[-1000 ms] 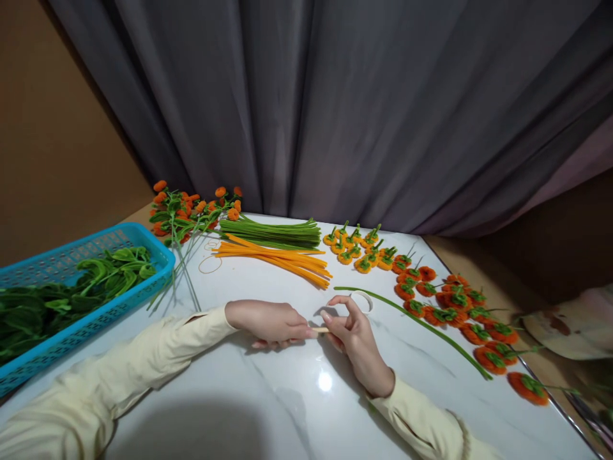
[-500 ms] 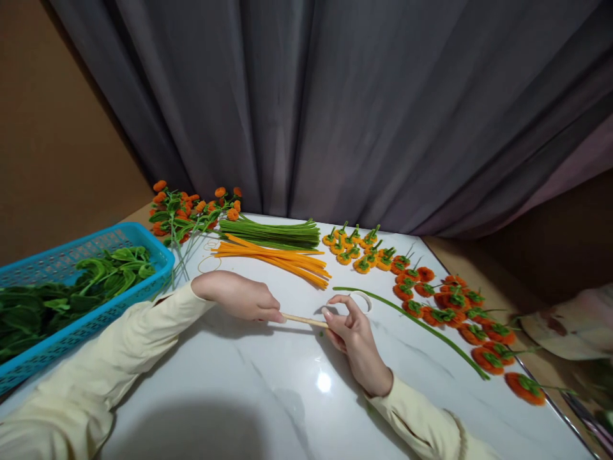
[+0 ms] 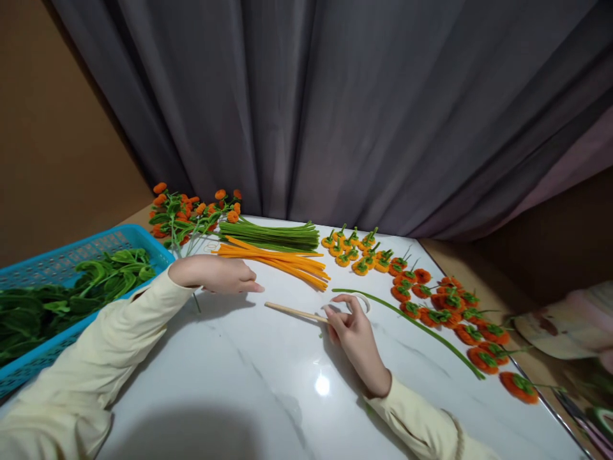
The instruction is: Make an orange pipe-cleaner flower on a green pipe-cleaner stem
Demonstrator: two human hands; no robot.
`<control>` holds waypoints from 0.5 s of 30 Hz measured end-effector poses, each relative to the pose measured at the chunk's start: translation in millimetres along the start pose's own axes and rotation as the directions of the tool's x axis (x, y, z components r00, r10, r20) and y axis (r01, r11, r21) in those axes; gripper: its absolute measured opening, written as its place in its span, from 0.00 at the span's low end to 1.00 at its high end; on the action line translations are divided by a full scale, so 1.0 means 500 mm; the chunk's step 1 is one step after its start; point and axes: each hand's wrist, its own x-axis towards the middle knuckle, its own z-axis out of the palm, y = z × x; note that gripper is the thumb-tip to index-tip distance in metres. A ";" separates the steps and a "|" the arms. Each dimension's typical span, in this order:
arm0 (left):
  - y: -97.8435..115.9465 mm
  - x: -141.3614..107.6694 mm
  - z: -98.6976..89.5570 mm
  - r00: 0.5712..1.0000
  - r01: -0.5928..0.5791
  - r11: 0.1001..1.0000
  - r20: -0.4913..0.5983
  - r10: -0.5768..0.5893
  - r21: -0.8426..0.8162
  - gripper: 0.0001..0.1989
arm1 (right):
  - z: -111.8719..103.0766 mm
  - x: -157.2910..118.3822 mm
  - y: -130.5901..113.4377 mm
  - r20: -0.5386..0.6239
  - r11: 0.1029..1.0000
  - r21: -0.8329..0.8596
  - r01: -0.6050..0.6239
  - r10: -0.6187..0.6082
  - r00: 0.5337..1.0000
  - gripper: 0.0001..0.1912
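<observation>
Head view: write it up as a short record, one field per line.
Right hand: pinching one end of a wooden stick
Left hand: just off the stick's free end
Bundles: orange pipe cleaners in front of green pipe cleaners
Basket: blue plastic basket, holding green leaves
Right side: yellow flower heads, orange-red flower heads
Loose piece: one green stem, curved

A slim, straight tan stick [image 3: 293,311] juts leftward, pinched at its right end.

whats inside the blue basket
Green leaves lie piled in the blue basket, brighter at its right end, darker toward the left. What lies beneath the leaves is covered, and the basket's left end is out of frame.
</observation>
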 end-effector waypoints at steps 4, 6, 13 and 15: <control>0.025 0.004 -0.007 0.991 0.034 0.998 0.126 -0.039 0.046 0.22 | -0.009 -0.001 -0.004 0.090 0.927 -0.351 0.132 -0.107 0.990 0.15; 0.034 0.004 -0.007 0.996 0.001 0.999 0.088 -0.005 0.053 0.20 | -0.022 0.003 -0.015 0.152 0.789 -0.574 0.217 -0.157 0.976 0.13; 0.062 -0.020 -0.031 0.970 -0.237 0.958 0.012 0.242 -0.163 0.16 | -0.087 0.083 -0.069 0.229 0.190 -0.948 0.256 -0.154 0.961 0.09; 0.082 -0.048 -0.042 0.906 -0.342 0.852 0.099 0.411 -0.397 0.19 | -0.098 0.114 -0.075 0.270 0.174 -0.944 0.282 -0.088 0.959 0.08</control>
